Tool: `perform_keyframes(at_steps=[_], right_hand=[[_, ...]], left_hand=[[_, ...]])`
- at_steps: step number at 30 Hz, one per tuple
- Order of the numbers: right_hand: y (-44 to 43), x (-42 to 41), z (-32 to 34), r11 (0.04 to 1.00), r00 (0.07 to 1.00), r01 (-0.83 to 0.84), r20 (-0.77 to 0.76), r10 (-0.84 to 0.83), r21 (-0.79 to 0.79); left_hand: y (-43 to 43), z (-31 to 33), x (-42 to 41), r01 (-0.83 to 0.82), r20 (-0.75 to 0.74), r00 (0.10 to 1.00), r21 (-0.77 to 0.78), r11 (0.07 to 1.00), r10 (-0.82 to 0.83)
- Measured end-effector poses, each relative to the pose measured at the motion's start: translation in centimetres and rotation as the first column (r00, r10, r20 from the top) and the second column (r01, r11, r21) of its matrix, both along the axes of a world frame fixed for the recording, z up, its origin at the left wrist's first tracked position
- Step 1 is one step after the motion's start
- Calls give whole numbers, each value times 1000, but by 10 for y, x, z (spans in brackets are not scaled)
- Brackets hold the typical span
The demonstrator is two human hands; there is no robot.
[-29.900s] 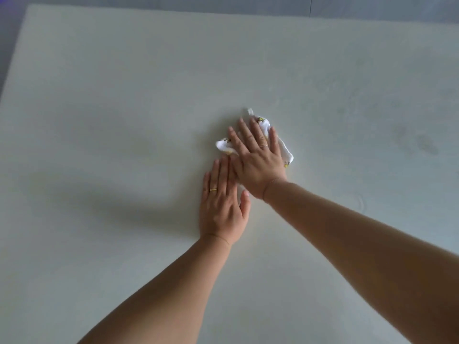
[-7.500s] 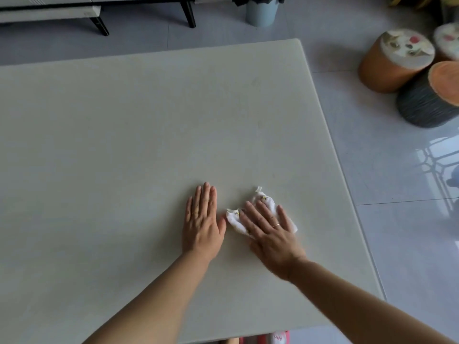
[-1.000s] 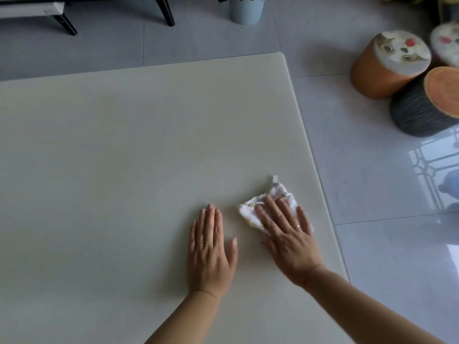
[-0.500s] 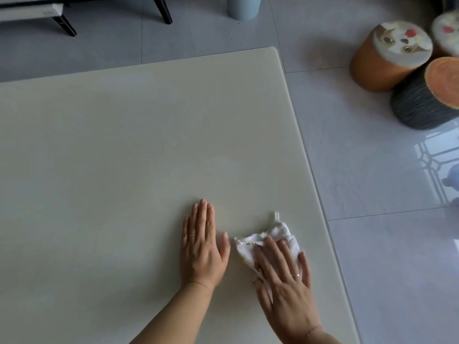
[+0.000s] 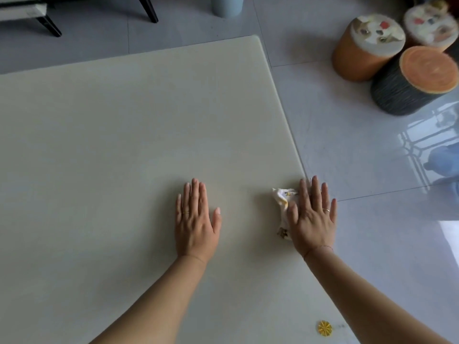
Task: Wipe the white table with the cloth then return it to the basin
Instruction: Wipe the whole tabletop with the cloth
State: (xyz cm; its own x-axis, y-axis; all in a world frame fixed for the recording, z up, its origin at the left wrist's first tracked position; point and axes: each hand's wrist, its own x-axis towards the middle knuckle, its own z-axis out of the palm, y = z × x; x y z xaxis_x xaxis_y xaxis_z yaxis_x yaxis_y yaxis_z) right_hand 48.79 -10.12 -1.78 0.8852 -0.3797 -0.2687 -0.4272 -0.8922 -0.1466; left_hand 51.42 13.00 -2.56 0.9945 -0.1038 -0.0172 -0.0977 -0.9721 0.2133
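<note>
- Filling most of the view, the white table (image 5: 124, 145) lies bare and pale, with its right edge running down toward the person and its far right corner rounded.
- The grey tiled floor (image 5: 347, 157) shines to the right of the table, and a window is reflected in it near the right side.
- Three round stools stand together on the floor at the upper right: an orange stool (image 5: 365, 45) with a printed top, a dark stool (image 5: 409, 80) with an orange top in front of it, and a third stool (image 5: 432, 23) behind, partly cut by the frame.
- At the top left I see black furniture legs (image 5: 149, 11), and a pale blue bin (image 5: 227, 6) stands near them.
- The left hand (image 5: 196, 222) lies flat on the table, palm down, fingers straight and close together, holding nothing. It has a ring on one finger.
- The right hand (image 5: 311, 217) is also flat and spread, pressing on the cloth at the right edge of the table; its outer fingers reach past the edge, over the floor. It does not grasp the cloth, it only presses it down.
- The cloth (image 5: 283, 204) is small, white with yellow marks, crumpled, and it shows at the thumb side of the right hand, well apart from the left hand.
- A small yellow disc (image 5: 325, 328) lies at the bottom; I cannot tell if it is on the table or on the floor.
</note>
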Motion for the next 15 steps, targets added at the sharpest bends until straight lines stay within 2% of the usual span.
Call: perform_keyframes(at_steps=[3, 6, 9, 11, 15], right_hand=[[26, -25, 5, 1000, 1000, 9, -10, -9, -6], [56, -76, 9, 973, 973, -231, 25, 230, 16], [40, -102, 9, 908, 907, -420, 42, 419, 2], [16, -100, 7, 937, 936, -347, 39, 349, -37], [7, -97, 7, 997, 1000, -15, -12, 15, -69]], left_hand=[[-7, 9, -24, 25, 6, 1000, -47, 999, -25], [-20, 11, -70, 109, -30, 993, -86, 990, -112], [-21, 10, -114, 153, -91, 983, -91, 984, -161], [-15, 8, -130, 171, -132, 975, -61, 983, -178], [-8, 4, -137, 206, -142, 968, -28, 978, -208]])
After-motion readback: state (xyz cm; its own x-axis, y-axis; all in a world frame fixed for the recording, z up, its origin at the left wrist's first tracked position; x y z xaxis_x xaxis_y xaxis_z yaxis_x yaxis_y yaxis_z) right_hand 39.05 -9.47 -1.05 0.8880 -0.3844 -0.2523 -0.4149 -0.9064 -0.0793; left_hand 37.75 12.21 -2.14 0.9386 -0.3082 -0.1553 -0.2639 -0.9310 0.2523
